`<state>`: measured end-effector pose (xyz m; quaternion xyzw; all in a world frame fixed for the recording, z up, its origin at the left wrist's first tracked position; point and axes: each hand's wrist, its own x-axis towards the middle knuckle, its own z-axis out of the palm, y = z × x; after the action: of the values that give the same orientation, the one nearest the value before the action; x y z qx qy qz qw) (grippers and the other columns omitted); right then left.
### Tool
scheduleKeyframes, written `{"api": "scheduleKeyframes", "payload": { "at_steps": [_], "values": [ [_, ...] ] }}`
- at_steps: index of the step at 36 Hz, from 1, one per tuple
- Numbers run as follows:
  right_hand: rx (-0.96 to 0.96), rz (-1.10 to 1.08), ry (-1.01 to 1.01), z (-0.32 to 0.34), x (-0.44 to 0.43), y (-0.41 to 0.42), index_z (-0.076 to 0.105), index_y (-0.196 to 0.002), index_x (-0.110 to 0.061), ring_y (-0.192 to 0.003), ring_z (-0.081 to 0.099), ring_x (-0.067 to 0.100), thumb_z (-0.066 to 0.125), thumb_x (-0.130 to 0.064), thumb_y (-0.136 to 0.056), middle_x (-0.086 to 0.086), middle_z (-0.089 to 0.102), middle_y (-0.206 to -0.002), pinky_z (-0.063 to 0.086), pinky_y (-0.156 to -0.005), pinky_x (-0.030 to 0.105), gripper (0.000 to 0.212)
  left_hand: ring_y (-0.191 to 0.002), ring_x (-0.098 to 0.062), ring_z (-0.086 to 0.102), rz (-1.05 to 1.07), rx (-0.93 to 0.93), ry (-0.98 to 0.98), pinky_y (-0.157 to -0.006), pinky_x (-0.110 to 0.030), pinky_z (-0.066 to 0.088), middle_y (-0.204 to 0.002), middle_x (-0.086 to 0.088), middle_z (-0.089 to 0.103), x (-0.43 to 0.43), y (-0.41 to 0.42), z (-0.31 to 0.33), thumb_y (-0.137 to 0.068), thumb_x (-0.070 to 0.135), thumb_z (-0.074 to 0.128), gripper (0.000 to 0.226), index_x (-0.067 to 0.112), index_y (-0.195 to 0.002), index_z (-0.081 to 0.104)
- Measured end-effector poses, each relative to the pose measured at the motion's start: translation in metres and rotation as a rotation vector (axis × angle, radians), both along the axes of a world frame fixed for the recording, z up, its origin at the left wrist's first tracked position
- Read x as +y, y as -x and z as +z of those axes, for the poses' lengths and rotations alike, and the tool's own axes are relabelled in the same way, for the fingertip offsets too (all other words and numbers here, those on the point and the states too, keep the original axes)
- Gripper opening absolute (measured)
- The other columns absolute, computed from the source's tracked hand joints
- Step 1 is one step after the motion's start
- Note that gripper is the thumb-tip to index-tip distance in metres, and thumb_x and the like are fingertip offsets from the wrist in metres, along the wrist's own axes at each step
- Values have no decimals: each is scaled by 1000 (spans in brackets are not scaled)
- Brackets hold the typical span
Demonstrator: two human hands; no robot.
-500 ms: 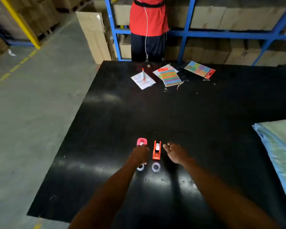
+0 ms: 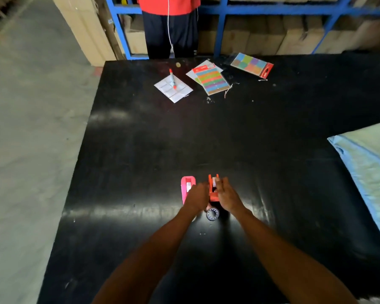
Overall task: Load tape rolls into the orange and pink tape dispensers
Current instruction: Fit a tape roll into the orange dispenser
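The orange tape dispenser [image 2: 213, 190] stands on the black table [image 2: 140, 150], pinched between my two hands. My left hand [image 2: 196, 197] presses its left side and my right hand [image 2: 227, 196] wraps its right side with fingers curled. The pink tape dispenser [image 2: 187, 186] lies just to the left, partly covered by my left hand. One clear tape roll [image 2: 212, 213] lies flat on the table right below the orange dispenser, between my wrists. A second roll is mostly hidden under my left wrist.
At the far edge lie a white sheet with a red pen [image 2: 172, 79], a striped colour pad [image 2: 213, 81] and a colour-square pack [image 2: 251, 64]. A person in a red top [image 2: 169, 25] stands behind the table. A blue-green folded cloth [image 2: 369, 170] covers the right side.
Both hands have closed in on the orange dispenser: the left moved right from the pink dispenser and the right moved left. The view has tilted down slightly.
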<state>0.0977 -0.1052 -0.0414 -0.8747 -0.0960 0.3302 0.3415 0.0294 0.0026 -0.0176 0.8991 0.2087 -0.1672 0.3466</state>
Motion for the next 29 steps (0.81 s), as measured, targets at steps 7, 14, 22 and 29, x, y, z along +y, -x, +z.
{"api": "scheduleKeyframes", "payload": {
  "at_steps": [7,14,22,29],
  "values": [
    [17,7,-174,31,-15,5,35,-141,-32,-116,58,18,30,-57,-100,-7,56,-124,41,-100,33,49,-97,-40,64,62,-113,135,-85,-47,53,-112,-25,62,3,5,9,-91,6,51,31,2,-121,57],
    [144,-108,-390,22,-18,-10,49,-94,-62,-82,67,13,43,-55,-88,-1,66,-101,55,-80,39,11,-87,-26,60,141,-129,267,-71,-30,48,-100,-12,61,-15,2,26,-102,33,34,42,4,-123,56],
    [83,-23,-341,51,-13,-11,40,-107,-26,-66,56,13,32,-43,-103,-1,56,-82,46,-62,29,19,-67,-24,49,105,-94,346,-59,-29,37,-78,-12,53,-17,3,22,-94,4,40,18,4,-102,56],
    [77,-1,-397,50,-20,-14,40,-111,-18,-74,57,11,31,-31,-107,-1,57,-86,47,-72,32,16,-42,0,38,241,-20,547,-35,-10,32,-48,12,43,-17,-5,43,-102,11,34,25,-2,-110,54]
  ]
}}
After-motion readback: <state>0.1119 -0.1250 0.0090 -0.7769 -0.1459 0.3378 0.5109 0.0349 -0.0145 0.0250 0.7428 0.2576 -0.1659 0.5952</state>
